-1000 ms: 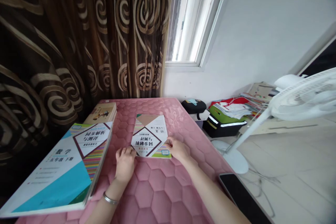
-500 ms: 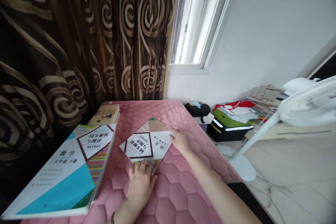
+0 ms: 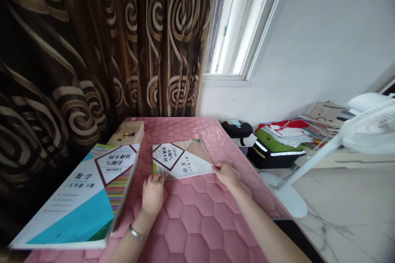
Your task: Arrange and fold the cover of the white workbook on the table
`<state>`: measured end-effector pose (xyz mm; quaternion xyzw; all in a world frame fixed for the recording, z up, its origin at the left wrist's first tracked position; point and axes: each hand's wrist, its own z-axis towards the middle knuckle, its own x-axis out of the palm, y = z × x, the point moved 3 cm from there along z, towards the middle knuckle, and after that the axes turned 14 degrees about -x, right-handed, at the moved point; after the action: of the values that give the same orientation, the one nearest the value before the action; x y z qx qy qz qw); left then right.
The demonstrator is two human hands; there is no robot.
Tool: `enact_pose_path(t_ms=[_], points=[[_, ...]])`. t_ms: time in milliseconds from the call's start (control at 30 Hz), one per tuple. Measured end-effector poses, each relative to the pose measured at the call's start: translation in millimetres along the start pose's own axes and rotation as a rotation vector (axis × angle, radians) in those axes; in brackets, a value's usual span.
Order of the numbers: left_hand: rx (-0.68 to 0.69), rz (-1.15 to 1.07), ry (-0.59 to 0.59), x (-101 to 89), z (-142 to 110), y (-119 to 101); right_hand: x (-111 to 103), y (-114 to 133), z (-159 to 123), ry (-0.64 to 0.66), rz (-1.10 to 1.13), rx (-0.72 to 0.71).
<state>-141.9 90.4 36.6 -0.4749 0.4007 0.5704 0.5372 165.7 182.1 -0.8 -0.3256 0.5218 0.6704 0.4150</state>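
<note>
The right hand (image 3: 227,176) was nearly closed, its thumb and fingers pinching the near right corner of a thin workbook (image 3: 182,158). The left hand (image 3: 153,194), a silver bracelet (image 3: 136,233) at its wrist, was half curled at the near left corner; whether it gripped or merely touched could not fairly be told. The workbook lay sideways on the pink quilted cover (image 3: 191,226). Left of it sat a larger workbook (image 3: 74,197), with tan-covered books (image 3: 125,132) beyond; a white fan (image 3: 321,144) stood off to the right.
</note>
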Motion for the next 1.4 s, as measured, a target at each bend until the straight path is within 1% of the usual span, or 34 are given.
enact_pose_path(t_ms=[100,233,333,433,500,567,633,700,733,800,833,900,967,1033,1100,1167,1267,1333,1400], points=[[-0.016,-0.033,-0.009,3.5,14,7,3,0,-23,-0.027,0.026,0.013],[-0.016,-0.022,-0.030,6.3,17,3,5,2,-32,-0.070,0.041,0.034],[0.028,-0.049,-0.035,5.6,13,-11,3,3,-30,-0.086,0.041,0.043],[0.133,-0.108,-0.012,6.2,12,-34,-2,11,-33,-0.124,0.008,0.055],[0.180,-0.134,-0.001,8.1,15,-49,-5,26,-38,-0.184,-0.058,0.029],[0.193,-0.145,-0.003,10.8,19,-60,-3,51,-44,-0.199,-0.104,-0.093],[0.187,-0.146,-0.015,13.5,22,-66,5,80,-49,-0.143,-0.092,-0.281],[0.177,-0.144,-0.029,15.4,24,-68,15,103,-52,-0.078,-0.049,-0.398],[0.172,-0.143,-0.036,15.7,24,-67,18,111,-52,-0.062,-0.034,-0.414],[0.160,-0.142,-0.045,15.1,23,-61,22,117,-50,-0.050,-0.011,-0.393],[0.153,-0.142,-0.049,14.2,22,-57,22,115,-48,-0.049,0.001,-0.374],[0.124,-0.151,-0.064,11.5,20,-42,18,104,-45,-0.045,0.020,-0.344],[0.067,-0.163,-0.080,9.9,19,-22,10,83,-43,-0.046,0.023,-0.309],[0.011,-0.174,-0.096,11.3,20,0,0,57,-43,-0.062,0.010,-0.263],[-0.021,-0.201,-0.112,16.2,22,19,-9,32,-44,-0.095,-0.007,-0.215],[-0.040,-0.270,-0.128,22.8,24,34,-15,14,-46,-0.113,-0.018,-0.175],[-0.067,-0.365,-0.141,28.9,27,43,-19,4,-47,-0.106,-0.033,-0.159],[-0.066,-0.341,-0.150,27.2,27,42,-19,5,-48,-0.105,-0.045,-0.169],[-0.056,-0.270,-0.155,21.8,25,38,-19,9,-49,-0.112,-0.065,-0.186]])
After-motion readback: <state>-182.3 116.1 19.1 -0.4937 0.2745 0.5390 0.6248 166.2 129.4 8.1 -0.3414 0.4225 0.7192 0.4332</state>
